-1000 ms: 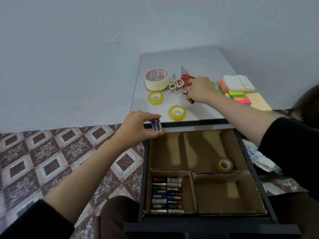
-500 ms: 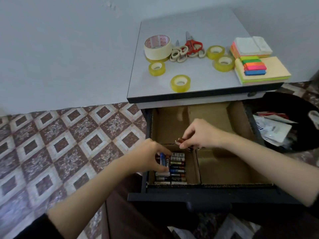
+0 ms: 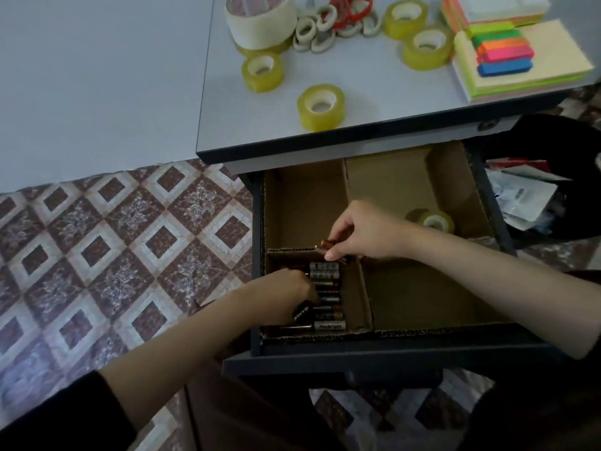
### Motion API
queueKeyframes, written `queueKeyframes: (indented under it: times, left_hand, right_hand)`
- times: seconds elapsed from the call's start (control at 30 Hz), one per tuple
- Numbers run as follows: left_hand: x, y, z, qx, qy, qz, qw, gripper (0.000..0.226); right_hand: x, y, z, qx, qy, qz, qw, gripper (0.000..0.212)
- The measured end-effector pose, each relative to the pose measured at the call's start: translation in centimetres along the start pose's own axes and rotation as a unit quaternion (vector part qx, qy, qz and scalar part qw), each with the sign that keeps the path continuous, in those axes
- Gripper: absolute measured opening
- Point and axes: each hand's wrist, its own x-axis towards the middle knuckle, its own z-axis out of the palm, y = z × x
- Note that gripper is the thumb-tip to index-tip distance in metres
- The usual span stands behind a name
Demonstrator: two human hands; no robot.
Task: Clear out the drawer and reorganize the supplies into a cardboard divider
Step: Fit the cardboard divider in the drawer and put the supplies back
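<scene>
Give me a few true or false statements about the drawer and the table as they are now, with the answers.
1. The batteries lie in the front-left compartment. True.
2. The right hand is empty. False: it pinches a battery.
3. A tape roll sits in the back-right compartment. True.
4. The scissors lie beside the batteries. False: they lie on the table.
</scene>
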Motion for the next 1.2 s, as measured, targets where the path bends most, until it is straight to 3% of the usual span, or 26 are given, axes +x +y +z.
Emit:
queueKeyframes:
  times: [0.13,0.27,0.5,0.93,1.03,1.1,1.17,1.2]
  left_hand:
    - [-0.3,0.2,-0.1,-0.016,-0.017,0.002,1.0,0.041]
    - [0.1,0.2,-0.4,-0.051,-0.014,-0.058,0.997,0.052]
    - [0.8,0.8,-0.5,-0.037,-0.006,-0.156,0.987,0.024]
    - [0.2,1.1,-0.4,-0.063,0.034,-0.15,0.986,0.029]
    - [-0.8,0.9,-1.3,-0.074,0.08,-0.121,0.987,0.03]
    - [-2.1,0.4,-2.3,-0.089,0.15,-0.112,0.978,0.024]
    - [-3.8,-0.5,-3.0,-0.128,0.272,-0.135,0.944,0.019]
    - [-4.5,-1.0,-2.9,-0.147,0.357,-0.148,0.91,0.017]
  right_hand:
    - [0.1,0.2,-0.1,0.015,-0.006,0.0,1.0,0.016]
    - [0.2,0.6,-0.1,0.03,-0.006,-0.004,1.0,0.014]
    - [0.3,1.2,0.2,0.045,0.0,-0.01,0.999,0.014]
    - [0.2,1.0,0.2,0.029,0.009,-0.006,1.0,0.018]
    - [0.2,0.5,0.1,0.003,0.004,-0.003,1.0,0.016]
    - [0.1,0.0,0.0,-0.009,-0.014,0.003,1.0,0.015]
    - [-0.3,-0.5,0.3,0.002,-0.048,0.017,0.999,0.014]
    - [-0.6,-0.8,0.6,0.013,-0.073,0.027,0.997,0.013]
